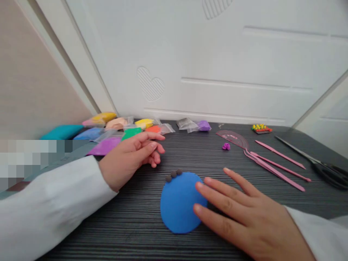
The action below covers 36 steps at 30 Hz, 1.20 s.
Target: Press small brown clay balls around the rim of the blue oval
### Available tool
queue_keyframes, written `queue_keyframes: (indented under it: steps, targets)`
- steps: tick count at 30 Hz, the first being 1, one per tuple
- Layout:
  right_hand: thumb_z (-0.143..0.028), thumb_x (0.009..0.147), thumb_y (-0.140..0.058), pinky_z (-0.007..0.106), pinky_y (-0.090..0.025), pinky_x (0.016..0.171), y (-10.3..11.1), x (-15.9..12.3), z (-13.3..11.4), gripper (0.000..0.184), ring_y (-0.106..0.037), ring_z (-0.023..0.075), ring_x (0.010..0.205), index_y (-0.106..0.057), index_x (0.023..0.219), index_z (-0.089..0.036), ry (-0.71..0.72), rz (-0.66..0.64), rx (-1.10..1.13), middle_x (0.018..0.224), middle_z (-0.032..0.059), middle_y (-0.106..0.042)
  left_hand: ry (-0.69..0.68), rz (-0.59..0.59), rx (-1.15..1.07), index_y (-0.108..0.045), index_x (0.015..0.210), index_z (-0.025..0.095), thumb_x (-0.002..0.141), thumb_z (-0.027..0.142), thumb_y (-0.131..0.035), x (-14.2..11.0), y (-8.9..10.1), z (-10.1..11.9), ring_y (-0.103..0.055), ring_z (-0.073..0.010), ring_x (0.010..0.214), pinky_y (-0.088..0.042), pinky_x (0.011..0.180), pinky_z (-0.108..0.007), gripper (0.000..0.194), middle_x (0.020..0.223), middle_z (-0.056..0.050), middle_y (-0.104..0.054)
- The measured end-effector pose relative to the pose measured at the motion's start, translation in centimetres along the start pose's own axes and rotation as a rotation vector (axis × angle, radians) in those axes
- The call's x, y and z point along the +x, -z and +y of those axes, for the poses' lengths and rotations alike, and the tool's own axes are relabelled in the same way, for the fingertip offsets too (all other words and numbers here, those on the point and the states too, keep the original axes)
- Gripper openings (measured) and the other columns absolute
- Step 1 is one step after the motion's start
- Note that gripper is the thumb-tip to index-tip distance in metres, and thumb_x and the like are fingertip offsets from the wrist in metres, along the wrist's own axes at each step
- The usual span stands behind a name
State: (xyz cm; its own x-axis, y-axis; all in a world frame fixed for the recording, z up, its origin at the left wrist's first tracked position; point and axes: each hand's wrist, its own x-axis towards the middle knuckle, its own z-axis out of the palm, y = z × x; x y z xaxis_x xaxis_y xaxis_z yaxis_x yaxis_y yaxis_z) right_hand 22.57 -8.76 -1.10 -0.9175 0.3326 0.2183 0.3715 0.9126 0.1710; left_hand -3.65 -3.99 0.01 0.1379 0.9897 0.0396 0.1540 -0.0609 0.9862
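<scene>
A flat blue clay disc (181, 208) lies on the dark ribbed tabletop, with three small dark balls (174, 174) in a row along its upper left edge. My right hand (244, 214) is spread open, its fingertips over the right edge of the disc; nothing is held in it. To the upper left of the disc my left hand (136, 152) hovers side-on, index finger extended and the other fingers loosely curled. I see no object in it, though part of its palm is hidden.
Bags of coloured clay (107, 145) line the back left. Grey and purple packets (203, 125) sit mid-back. Rightward are a small purple clay piece (226, 146), a pink protractor (233, 138), pink tools (280, 154), black-handled scissors (326, 168) and a yellow-red beaded piece (261, 128).
</scene>
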Motion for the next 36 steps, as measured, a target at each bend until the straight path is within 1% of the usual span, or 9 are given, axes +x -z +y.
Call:
queue_keyframes:
  steps: [4,8,11,15,19,22,28,33,36]
  targets:
    - [-0.063,0.076,-0.025,0.047,-0.005,0.103,0.0,1.4,0.4,0.067,-0.02,0.0215,0.126,-0.023,0.131,-0.024,-0.132,-0.006,0.094,0.138,0.0018,-0.018,-0.024,-0.047,0.024,-0.046,0.093,0.021,0.079,0.024,-0.044,0.0,-0.1,0.0,-0.042,-0.0066,0.045,-0.034,0.039,-0.017,0.015,0.059,0.004,-0.045]
    - [-0.057,0.08,-0.024,0.049,-0.009,0.102,0.8,-0.1,1.3,0.063,-0.019,0.0227,0.126,-0.023,0.131,-0.021,-0.265,-0.067,0.097,0.138,0.0033,-0.018,-0.047,-0.053,0.028,-0.045,0.09,0.02,0.081,0.025,-0.04,-0.1,-0.2,0.0,-0.037,-0.0059,0.041,-0.029,0.037,-0.017,0.012,0.054,0.006,-0.038]
    - [-0.06,0.078,-0.025,0.046,-0.006,0.103,1.1,-1.4,0.3,0.067,-0.02,0.0209,0.126,-0.023,0.131,-0.02,-0.192,-0.051,0.035,0.137,0.0024,-0.021,-0.039,-0.056,0.001,-0.044,0.09,0.019,0.081,0.025,-0.04,-0.1,-0.3,0.1,-0.038,-0.0064,0.041,-0.029,0.038,-0.018,0.012,0.053,0.006,-0.038]
    - [-0.049,0.082,-0.03,0.039,-0.002,0.105,0.5,-0.3,-1.0,0.053,-0.022,0.0158,0.125,-0.025,0.13,-0.027,-0.012,-0.005,-0.017,0.136,-0.0013,-0.024,-0.038,-0.058,-0.015,-0.044,0.088,0.018,0.08,0.023,-0.039,0.0,-0.5,0.3,-0.04,-0.0069,0.043,-0.031,0.038,-0.018,0.01,0.054,0.005,-0.04]
    - [-0.06,0.078,-0.025,0.049,-0.01,0.102,0.5,1.0,0.3,0.063,-0.02,0.0222,0.125,-0.025,0.13,-0.024,-0.148,-0.057,0.06,0.138,0.0035,-0.019,-0.037,-0.051,-0.041,-0.045,0.088,0.017,0.08,0.021,-0.039,-0.1,-0.6,0.3,-0.041,-0.0069,0.045,-0.033,0.04,-0.018,0.01,0.054,0.005,-0.041]
    - [-0.055,0.081,-0.025,0.052,-0.016,0.1,0.8,0.1,1.0,0.061,-0.021,0.0245,0.125,-0.023,0.131,-0.021,-0.217,-0.071,0.049,0.138,0.0069,-0.019,-0.006,-0.053,-0.037,-0.044,0.09,0.017,0.08,0.022,-0.039,-0.2,-0.5,0.4,-0.042,-0.0073,0.046,-0.033,0.041,-0.018,0.011,0.055,0.005,-0.041]
    - [-0.06,0.077,-0.03,0.052,-0.021,0.097,0.6,0.2,-0.8,0.062,-0.031,0.0251,0.121,-0.03,0.128,-0.026,-0.003,0.002,0.003,0.133,0.008,-0.031,-0.006,-0.072,0.006,-0.045,0.089,0.017,0.08,0.024,-0.04,-0.2,-0.4,0.4,-0.042,-0.0073,0.046,-0.033,0.041,-0.018,0.013,0.055,0.004,-0.043]
    - [-0.058,0.078,-0.03,0.053,-0.014,0.099,0.6,1.0,0.5,0.063,-0.02,0.0258,0.125,-0.027,0.13,-0.022,-0.226,-0.051,0.045,0.137,0.0087,-0.02,-0.019,-0.074,0.026,-0.045,0.091,0.017,0.079,0.024,-0.042,-0.2,-0.4,0.3,-0.043,-0.0076,0.048,-0.034,0.042,-0.019,0.014,0.056,0.004,-0.044]
    - [-0.057,0.079,-0.029,0.053,-0.014,0.099,0.9,-0.2,0.6,0.063,-0.02,0.0253,0.125,-0.025,0.131,-0.021,-0.249,-0.06,0.033,0.138,0.0082,-0.02,-0.025,-0.08,0.036,-0.045,0.091,0.017,0.08,0.024,-0.04,-0.2,-0.4,0.3,-0.043,-0.0071,0.047,-0.034,0.042,-0.019,0.013,0.055,0.005,-0.043]
